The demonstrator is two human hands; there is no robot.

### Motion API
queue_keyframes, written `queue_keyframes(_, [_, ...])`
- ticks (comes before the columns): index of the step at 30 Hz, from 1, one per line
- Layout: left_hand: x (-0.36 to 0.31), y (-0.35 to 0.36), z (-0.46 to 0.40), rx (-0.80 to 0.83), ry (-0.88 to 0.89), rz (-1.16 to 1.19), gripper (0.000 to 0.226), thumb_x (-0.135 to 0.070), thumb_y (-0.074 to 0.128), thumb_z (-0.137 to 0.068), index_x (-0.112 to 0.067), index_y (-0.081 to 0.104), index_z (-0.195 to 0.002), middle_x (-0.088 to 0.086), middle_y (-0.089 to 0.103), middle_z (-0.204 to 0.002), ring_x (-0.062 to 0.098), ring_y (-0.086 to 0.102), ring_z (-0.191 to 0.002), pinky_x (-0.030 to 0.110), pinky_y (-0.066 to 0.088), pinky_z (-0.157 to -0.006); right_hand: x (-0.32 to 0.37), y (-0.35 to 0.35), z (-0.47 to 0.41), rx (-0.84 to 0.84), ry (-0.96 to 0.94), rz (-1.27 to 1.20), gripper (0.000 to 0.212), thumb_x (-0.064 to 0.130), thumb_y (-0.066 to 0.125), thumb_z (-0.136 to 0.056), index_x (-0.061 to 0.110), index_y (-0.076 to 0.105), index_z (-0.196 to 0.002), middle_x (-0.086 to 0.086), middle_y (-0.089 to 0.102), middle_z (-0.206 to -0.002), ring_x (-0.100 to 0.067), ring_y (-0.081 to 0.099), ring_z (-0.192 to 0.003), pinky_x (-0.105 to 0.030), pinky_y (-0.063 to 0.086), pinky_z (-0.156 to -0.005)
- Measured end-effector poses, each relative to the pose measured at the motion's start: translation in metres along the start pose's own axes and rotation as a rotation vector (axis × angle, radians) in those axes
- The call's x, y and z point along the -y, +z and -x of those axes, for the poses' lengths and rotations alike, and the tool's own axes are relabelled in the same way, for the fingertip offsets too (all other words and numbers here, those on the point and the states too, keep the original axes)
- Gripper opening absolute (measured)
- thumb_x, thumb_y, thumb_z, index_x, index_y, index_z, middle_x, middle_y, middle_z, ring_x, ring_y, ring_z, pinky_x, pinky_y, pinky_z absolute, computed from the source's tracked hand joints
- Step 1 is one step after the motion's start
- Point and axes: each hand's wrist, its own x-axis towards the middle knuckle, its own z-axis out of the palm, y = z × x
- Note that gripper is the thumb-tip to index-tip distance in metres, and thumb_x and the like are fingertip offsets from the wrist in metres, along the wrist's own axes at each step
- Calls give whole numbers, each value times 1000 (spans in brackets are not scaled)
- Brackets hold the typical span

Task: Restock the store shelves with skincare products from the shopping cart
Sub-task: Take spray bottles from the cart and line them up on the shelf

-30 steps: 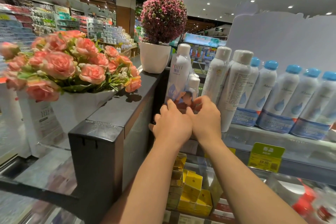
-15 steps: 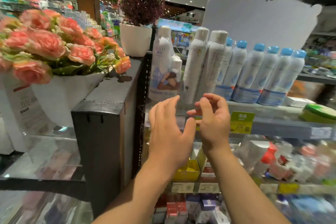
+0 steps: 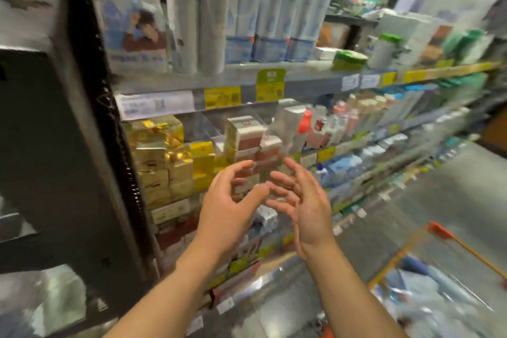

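Hands empty: left hand and right hand fingers spread, holding nothing. Spray cans on shelf: likely light, rigid, smooth; best taken mid-body. Cart blurred.

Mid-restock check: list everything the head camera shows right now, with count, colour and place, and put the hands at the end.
Blue-capped spray cans: at least five, white with blue bands, top shelf, standing in a row.
Tall white cans: two or three, white, top shelf, left of the blue-capped ones.
Pack with a printed figure: one, white and blue, top shelf, far left.
Green-lidded jar: one, green, top shelf, right of the cans.
Gold boxes: a stack, count blurred, second shelf, left.
Red and white boxes: several, second shelf, middle.
Price tags: several, yellow, green and white, along shelf edges.
Shopping cart: one, orange rim, lower right, contents blurred.
Left hand: empty, fingers relaxed.
Right hand: empty, fingers spread.
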Motion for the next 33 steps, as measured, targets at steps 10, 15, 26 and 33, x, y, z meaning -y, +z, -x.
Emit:
queue_keyframes(10, [28,92,49,433,-165,99,41,-52,79,-81,-45,65,-119,-25,64,-120,1,59,-114,21,48,-84,-20,-130,96,-403,148,8,58,60,58,-79,32,66,-129,-4,76,-119,-26,74,-108,-51,56,-96])
queue_keyframes(15, [30,142,67,543,-193,119,36,-50,81,-75,-43,69,-109,-19,70,-109,9,65,-109,38,54,-94,-19,-182,130,-595,175,-36,34,44,50,-103,31,66,-130,-5,76,-118,-27,74,-108,-52,55,-99])
queue_keyframes(26, [27,254,112,799,-266,-2,21,-32,72,-93,-31,70,-114,-17,70,-109,-5,63,-94,3,41,-65,-24,-290,183,-915,241,-170,35,37,56,-105,25,64,-136,-6,77,-116,-28,76,-103,-54,58,-95])
queue_keyframes(33, [31,330,131,864,-327,-119,19,-29,65,-98,-26,70,-116,-12,68,-110,-5,59,-94,10,39,-67,-42,-373,192,-1061,331,-230,27,38,55,-104,27,66,-127,-6,76,-116,-25,75,-103,-35,61,-71])
